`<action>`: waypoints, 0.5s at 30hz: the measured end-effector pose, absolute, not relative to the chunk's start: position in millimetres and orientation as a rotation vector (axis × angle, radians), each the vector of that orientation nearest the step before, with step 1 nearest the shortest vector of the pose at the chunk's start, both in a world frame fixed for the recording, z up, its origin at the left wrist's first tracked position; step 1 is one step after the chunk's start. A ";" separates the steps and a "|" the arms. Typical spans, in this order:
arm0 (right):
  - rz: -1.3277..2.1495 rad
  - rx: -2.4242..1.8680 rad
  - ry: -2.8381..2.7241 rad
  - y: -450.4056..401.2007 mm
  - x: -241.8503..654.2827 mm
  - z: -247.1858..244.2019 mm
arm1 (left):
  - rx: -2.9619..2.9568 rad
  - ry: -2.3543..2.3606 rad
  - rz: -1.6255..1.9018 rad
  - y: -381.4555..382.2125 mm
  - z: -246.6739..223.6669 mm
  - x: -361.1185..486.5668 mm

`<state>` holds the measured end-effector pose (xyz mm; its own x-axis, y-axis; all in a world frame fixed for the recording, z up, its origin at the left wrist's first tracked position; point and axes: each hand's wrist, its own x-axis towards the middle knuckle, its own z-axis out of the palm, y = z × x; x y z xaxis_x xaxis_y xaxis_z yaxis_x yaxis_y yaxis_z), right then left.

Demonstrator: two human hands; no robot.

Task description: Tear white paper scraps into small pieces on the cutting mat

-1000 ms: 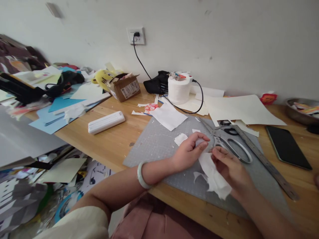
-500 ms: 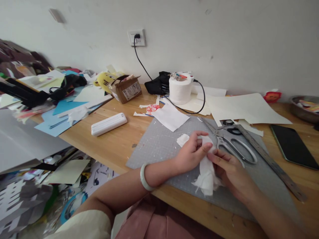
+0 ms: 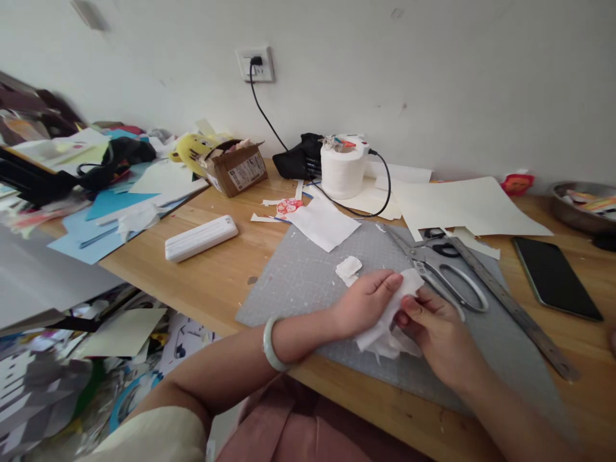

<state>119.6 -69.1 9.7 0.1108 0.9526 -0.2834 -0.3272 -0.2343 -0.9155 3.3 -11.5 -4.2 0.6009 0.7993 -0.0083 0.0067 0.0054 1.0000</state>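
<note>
Soft white tissue paper (image 3: 385, 333) hangs from both my hands over the grey cutting mat (image 3: 289, 282), its lower end loose and ragged. My left hand (image 3: 368, 301), with a pale bangle on the wrist, pinches its upper part between thumb and fingers. On the right side my right hand (image 3: 430, 327) is closed on the same tissue, thumb against the fingers. A small torn white piece (image 3: 349, 268) lies on the mat beyond my left hand. Large scissors (image 3: 443, 276) rest just past my right hand, beside a metal ruler (image 3: 514, 308).
A phone (image 3: 556, 276) lies at the right. Behind the mat stand a tissue roll (image 3: 342, 170) with a black cable, a white sheet (image 3: 325, 222) and large cream paper (image 3: 471, 204). A white case (image 3: 201, 237) and cardboard box (image 3: 235, 168) are at left.
The tissue has swung from hanging straight down to slanting lower left, and its top edge now spreads between the hands. My left fingers have curled in closer. The view has shifted slightly.
</note>
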 end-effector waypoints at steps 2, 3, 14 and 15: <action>1.472 -1.179 -0.686 -69.3 120.0 14.2 | 1.440 0.732 0.731 -11.5 -4.1 2.0; 1.494 -1.157 -0.669 -68.9 120.8 15.5 | 1.423 0.719 0.736 -11.4 -4.1 1.6; 1.570 -1.040 -0.443 -59.5 124.1 6.4 | 1.349 0.703 0.775 -14.1 -2.0 3.1; 1.557 -1.060 -0.459 -60.9 121.1 6.2 | 1.446 0.756 0.791 -14.7 -0.5 2.4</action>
<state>121.1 -60.9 6.2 0.0466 0.9252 -0.3766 -0.5734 -0.2839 -0.7685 2.4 -14.7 -0.5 0.5481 0.8360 0.0267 -0.0114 -0.0244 0.9996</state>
